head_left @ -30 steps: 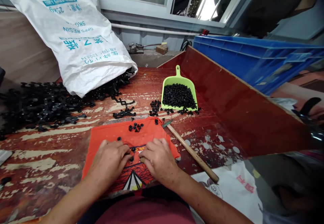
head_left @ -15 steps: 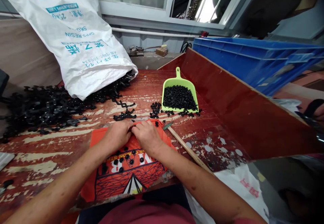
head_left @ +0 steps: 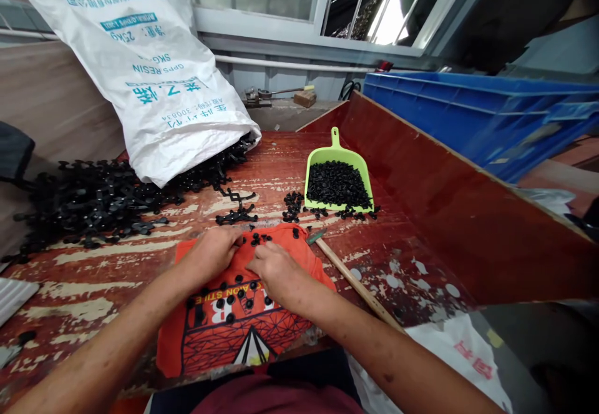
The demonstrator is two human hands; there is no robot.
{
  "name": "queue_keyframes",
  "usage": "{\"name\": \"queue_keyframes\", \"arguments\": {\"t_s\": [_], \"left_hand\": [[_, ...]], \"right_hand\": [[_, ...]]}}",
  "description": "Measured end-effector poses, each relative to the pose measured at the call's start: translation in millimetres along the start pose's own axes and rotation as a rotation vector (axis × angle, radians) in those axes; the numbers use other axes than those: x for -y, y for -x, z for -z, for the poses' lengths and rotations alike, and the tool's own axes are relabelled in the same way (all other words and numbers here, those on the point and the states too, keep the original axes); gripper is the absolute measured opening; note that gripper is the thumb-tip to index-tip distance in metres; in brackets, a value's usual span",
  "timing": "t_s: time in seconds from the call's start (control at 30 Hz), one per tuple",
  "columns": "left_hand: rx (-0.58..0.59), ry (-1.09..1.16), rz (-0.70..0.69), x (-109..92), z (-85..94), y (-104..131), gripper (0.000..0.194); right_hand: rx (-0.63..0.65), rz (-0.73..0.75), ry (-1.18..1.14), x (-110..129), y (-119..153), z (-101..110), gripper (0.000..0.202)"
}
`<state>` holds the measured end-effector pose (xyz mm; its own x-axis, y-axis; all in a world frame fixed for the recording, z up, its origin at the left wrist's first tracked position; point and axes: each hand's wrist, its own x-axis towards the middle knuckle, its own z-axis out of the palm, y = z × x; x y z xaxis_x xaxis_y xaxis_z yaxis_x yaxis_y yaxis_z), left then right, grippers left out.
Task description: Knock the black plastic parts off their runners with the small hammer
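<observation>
On the counter (head_left: pixel 281 152), orange cloth (head_left: pixel 285 235) lay long axis crosswise, under left grip (head_left: pixel 215 251) and right grip (head_left: pixel 279 275); black parts (head_left: pixel 249 304) nearer wearer. Couldn't tell finger closure.

Left hand (head_left: pixel 216 251), right hand (head_left: pixel 277 271) over orange cloth (head_left: pixel 285 242); hammer (head_left: pixel 355 283) right; green dustpan (head_left: pixel 336 141) far, holding black pieces (head_left: pixel 337 183)

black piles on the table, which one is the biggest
The pile on the left, at the mouth of the white sack. It spreads far wider than the heap in the green dustpan or the small cluster beside it.
</observation>
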<state>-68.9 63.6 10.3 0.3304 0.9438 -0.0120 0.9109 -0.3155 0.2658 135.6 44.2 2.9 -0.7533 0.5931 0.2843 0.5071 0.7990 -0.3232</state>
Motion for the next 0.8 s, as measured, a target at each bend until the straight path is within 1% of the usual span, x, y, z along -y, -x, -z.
{"name": "queue_keyframes", "arguments": {"t_s": [0.07, 0.13, 0.23, 0.3, 0.37, 0.43, 0.5, 0.53, 0.6, 0.7, 0.77, 0.8], "left_hand": [[0.016, 0.026, -0.036, 5.7, -2.0, 1.0, 0.015], [0.006, 0.055, -0.049, 9.7, 0.4, 2.4, 0.014], [-0.074, 0.095, 0.004, 15.4, 14.3, 7.3, 0.015], [-0.139, 0.164, 0.073, 19.5, 26.7, 12.7, 0.018], [-0.170, 0.272, 0.119, 22.1, 36.7, 18.3, 0.020], [-0.134, 0.388, 0.123, 21.1, 41.3, 23.0, 0.022], [-0.072, 0.462, 0.128, 15.5, 40.5, 25.8, 0.024], [-0.042, 0.462, 0.139, 11.2, 38.6, 26.5, 0.025], [0.001, 0.399, 0.169, 0.7, 33.1, 26.6, 0.025], [0.090, 0.263, 0.171, -13.9, 24.4, 24.1, 0.018], [0.154, 0.199, 0.114, -18.9, 19.7, 21.4, 0.012], [0.172, 0.168, 0.070, -19.7, 17.7, 19.8, 0.012]], "right_hand": [[-0.024, -0.019, -0.024, 3.2, -0.1, -6.8, 0.024], [-0.062, -0.049, -0.059, 0.8, 1.4, -10.1, 0.034], [-0.133, -0.102, -0.097, -11.7, 4.7, -5.5, 0.043], [-0.177, -0.135, -0.083, -22.1, 3.5, 0.8, 0.038], [-0.187, -0.130, -0.051, -30.3, -3.2, 4.7, 0.031], [-0.163, -0.091, -0.013, -34.5, -14.6, 3.5, 0.024], [-0.129, -0.053, 0.022, -35.5, -27.5, -1.7, 0.014], [-0.115, -0.042, 0.036, -35.3, -32.8, -4.4, 0.011], [-0.101, -0.040, 0.055, -34.7, -38.7, -6.7, 0.013], [-0.116, -0.072, 0.059, -33.2, -32.0, 2.6, 0.009], [-0.132, -0.105, 0.049, -31.1, -19.3, 15.1, 0.006], [-0.136, -0.118, 0.041, -29.6, -11.9, 21.5, 0.005]]}}
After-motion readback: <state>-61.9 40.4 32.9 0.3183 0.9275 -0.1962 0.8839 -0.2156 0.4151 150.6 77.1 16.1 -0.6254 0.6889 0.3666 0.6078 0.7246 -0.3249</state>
